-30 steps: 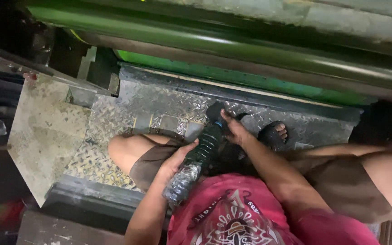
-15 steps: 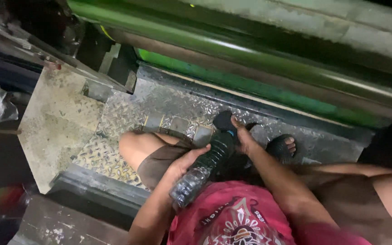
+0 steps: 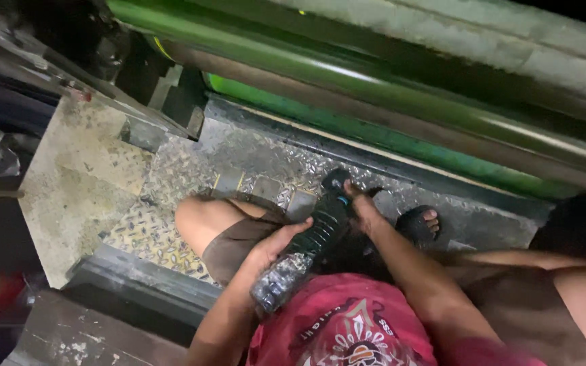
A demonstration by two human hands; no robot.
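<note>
Two hands share one dark plastic bottle (image 3: 304, 249), which lies slanted across our lap, base toward our red shirt (image 3: 347, 325) and cap end pointing away toward the patterned metal floor (image 3: 171, 183). Our left hand (image 3: 274, 245) is wrapped around the lower body of the bottle, fingers closed on its ribbed wall. Our right hand (image 3: 361, 207) is closed around the neck and cap end; we cannot tell whether the cap is on or loose, because the fingers cover it. We are seated with bare knees apart, a sandalled foot (image 3: 418, 224) resting on the floor beyond the bottle, and a long green machine roller (image 3: 388, 81) running across the top of the view.

We judge the risks as follows. The bottle wall looks thin, so a hard squeeze by the left hand could push liquid out over our shorts and shirt if the cap is off. The tilt makes a spill likelier. A slip at the neck could drop the bottle onto the floor, near the roller.
</note>
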